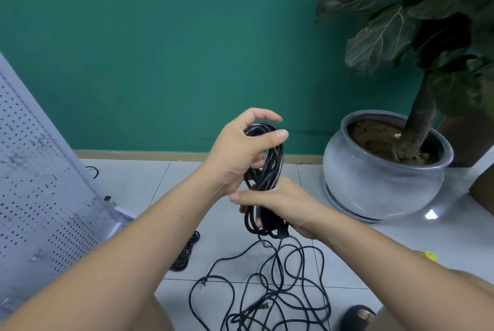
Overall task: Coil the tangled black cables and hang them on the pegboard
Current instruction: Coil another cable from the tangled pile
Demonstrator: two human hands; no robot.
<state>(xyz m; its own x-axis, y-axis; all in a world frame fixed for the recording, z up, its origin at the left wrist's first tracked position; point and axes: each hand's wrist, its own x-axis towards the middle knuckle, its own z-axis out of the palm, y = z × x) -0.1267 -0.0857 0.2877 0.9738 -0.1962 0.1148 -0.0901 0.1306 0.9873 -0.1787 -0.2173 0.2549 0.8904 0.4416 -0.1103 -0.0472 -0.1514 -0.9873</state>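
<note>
Holding the half-wound coil of black cable upright in front of you, you grip its top loops with your left hand, fingers and thumb curled over them. Your right hand is wrapped round the lower part of the same coil, thumb lying across the front. From the bottom of the coil the cable trails down into a loose tangle on the tiled floor between your knees. A wound bundle lies on the floor near the grey pegboard at your left. A potted plant stands to the right
</note>
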